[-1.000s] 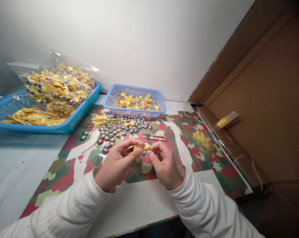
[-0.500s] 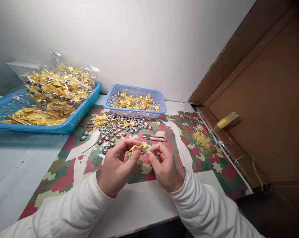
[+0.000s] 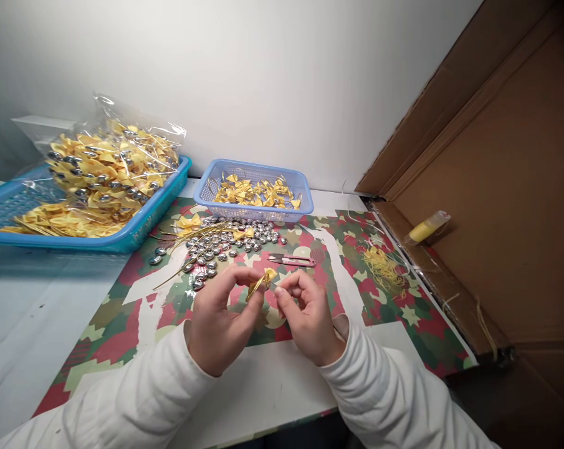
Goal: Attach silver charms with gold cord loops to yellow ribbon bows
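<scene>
Comparing with a second ago, left hand (image 3: 219, 327) has turned the yellow ribbon bow (image 3: 262, 280) upright, right hand (image 3: 305, 318) pinching its near end, both hands clamped together on it.

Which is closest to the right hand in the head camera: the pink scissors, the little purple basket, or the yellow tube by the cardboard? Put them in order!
From the right hand:
1. Pink scissors, on the mat just beyond the fingers.
2. Little purple basket, farther back by the wall, slightly left.
3. Yellow tube, far right on the cardboard.
</scene>
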A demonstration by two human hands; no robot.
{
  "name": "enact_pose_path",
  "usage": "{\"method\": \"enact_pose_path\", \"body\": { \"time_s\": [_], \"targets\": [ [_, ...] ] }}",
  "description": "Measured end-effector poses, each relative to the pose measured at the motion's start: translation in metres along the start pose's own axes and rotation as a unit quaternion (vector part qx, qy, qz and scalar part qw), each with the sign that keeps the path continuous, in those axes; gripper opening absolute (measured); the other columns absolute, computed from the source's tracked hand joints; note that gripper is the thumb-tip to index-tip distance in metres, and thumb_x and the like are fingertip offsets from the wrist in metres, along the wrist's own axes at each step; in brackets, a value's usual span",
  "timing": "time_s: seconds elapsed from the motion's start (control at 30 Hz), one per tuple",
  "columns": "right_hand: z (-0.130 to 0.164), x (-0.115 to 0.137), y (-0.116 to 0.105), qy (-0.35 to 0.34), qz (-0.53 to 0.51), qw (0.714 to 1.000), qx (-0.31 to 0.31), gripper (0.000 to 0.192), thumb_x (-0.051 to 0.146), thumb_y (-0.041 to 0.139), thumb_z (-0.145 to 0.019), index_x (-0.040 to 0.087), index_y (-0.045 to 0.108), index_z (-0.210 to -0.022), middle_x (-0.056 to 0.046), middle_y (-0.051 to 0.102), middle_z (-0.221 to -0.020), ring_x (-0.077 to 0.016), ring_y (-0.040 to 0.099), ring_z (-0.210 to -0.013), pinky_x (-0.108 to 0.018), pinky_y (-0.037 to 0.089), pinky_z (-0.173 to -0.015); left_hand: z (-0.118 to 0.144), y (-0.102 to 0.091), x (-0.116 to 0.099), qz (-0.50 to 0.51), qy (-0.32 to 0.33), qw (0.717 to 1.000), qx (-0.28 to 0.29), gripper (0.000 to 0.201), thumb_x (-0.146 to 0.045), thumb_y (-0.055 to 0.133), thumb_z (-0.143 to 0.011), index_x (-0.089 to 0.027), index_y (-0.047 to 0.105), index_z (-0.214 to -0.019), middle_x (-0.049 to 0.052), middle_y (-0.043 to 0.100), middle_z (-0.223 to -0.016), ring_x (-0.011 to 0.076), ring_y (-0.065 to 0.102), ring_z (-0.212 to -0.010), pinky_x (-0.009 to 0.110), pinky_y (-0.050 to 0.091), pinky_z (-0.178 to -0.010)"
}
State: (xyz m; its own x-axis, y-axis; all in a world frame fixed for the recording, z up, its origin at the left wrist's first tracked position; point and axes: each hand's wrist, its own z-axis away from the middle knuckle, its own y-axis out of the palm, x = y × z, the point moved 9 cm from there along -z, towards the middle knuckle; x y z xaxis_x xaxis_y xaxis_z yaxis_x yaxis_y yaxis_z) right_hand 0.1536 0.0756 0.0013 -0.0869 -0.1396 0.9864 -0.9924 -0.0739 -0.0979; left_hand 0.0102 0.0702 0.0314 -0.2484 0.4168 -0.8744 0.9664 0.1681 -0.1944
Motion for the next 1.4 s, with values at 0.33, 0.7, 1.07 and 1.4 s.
{"method": "enact_pose_path", "body": {
  "time_s": [0.33, 0.7, 1.07, 1.4],
  "targets": [
    [-0.001, 0.002, -0.001, -0.014, -0.003, 1.000, -0.004, 0.018, 0.031, 0.058, -0.086, 0.019, 0.051, -0.075, 0.004, 0.051, -0.058, -0.0100, 0.048, -0.052, -0.022, 0.039, -0.048, 0.001, 0.002, 0.006, 0.008, -0.029, 1.000, -0.003, 0.009, -0.020, 0.066, -0.080, -0.023, 0.063, -0.087, 0.001, 0.063, -0.079, 0.0179, 0.058, -0.073, 0.030, 0.046, -0.070],
    [-0.002, 0.005, -0.007, -0.029, -0.010, 0.999, -0.017, 0.012, 0.026, 0.056, -0.087, 0.020, 0.053, -0.078, 0.003, 0.055, -0.064, -0.0114, 0.052, -0.058, -0.024, 0.041, -0.055, -0.002, 0.005, 0.032, 0.173, -0.229, 0.958, -0.022, 0.027, -0.031, 0.080, -0.066, -0.020, 0.061, -0.082, 0.000, 0.061, -0.077, 0.0134, 0.056, -0.070, 0.022, 0.047, -0.061],
    [-0.002, 0.007, -0.010, -0.027, -0.026, 0.999, -0.032, 0.010, 0.024, 0.060, -0.085, 0.018, 0.058, -0.077, 0.000, 0.061, -0.064, -0.0134, 0.058, -0.061, -0.026, 0.045, -0.058, -0.004, 0.004, 0.025, 0.177, -0.179, 0.968, -0.009, 0.015, -0.025, 0.075, -0.072, -0.020, 0.064, -0.081, -0.001, 0.063, -0.079, 0.0127, 0.059, -0.071, 0.021, 0.048, -0.062],
    [0.002, 0.015, -0.006, -0.089, -0.062, 0.994, -0.018, 0.006, 0.020, 0.053, -0.086, 0.022, 0.047, -0.085, 0.005, 0.043, -0.071, -0.0091, 0.041, -0.060, -0.021, 0.038, -0.055, 0.002, 0.003, -0.007, -0.016, 0.072, 0.997, 0.027, 0.017, -0.008, 0.062, -0.083, -0.023, 0.058, -0.091, 0.000, 0.062, -0.082, 0.0152, 0.058, -0.076, 0.029, 0.048, -0.071]
  ]
}}
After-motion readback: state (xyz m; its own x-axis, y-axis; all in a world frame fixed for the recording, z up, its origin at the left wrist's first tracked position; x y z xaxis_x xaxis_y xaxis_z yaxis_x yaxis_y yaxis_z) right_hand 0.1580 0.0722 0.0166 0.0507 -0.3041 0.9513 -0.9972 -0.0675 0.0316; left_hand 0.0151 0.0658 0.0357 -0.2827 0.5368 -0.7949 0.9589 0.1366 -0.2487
